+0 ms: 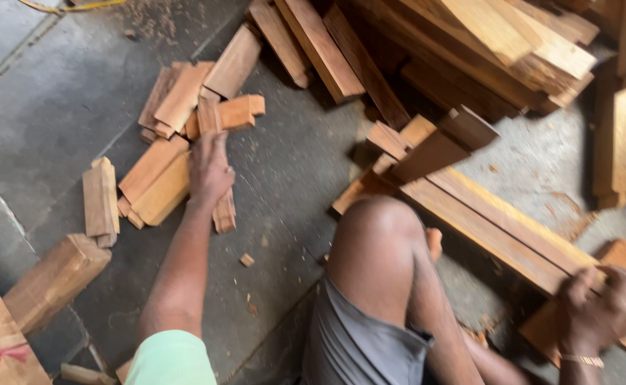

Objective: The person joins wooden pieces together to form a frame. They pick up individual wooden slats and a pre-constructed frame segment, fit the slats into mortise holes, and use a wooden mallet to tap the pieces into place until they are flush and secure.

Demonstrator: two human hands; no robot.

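On the grey stone floor ahead of me, my left hand [209,170] lies palm down on a narrow wooden block [218,171] at the edge of a small heap of offcuts [177,128], fingers seemingly curled over it, though blur hides the grip. Beside my bent knee [377,235], my right hand [602,306] is clenched around the near end of a long plank [491,221]

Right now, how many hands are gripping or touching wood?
2. The left hand presses on a short wooden block in the scattered pile on the stone floor. The right hand grips the near end of a long plank at the lower right.
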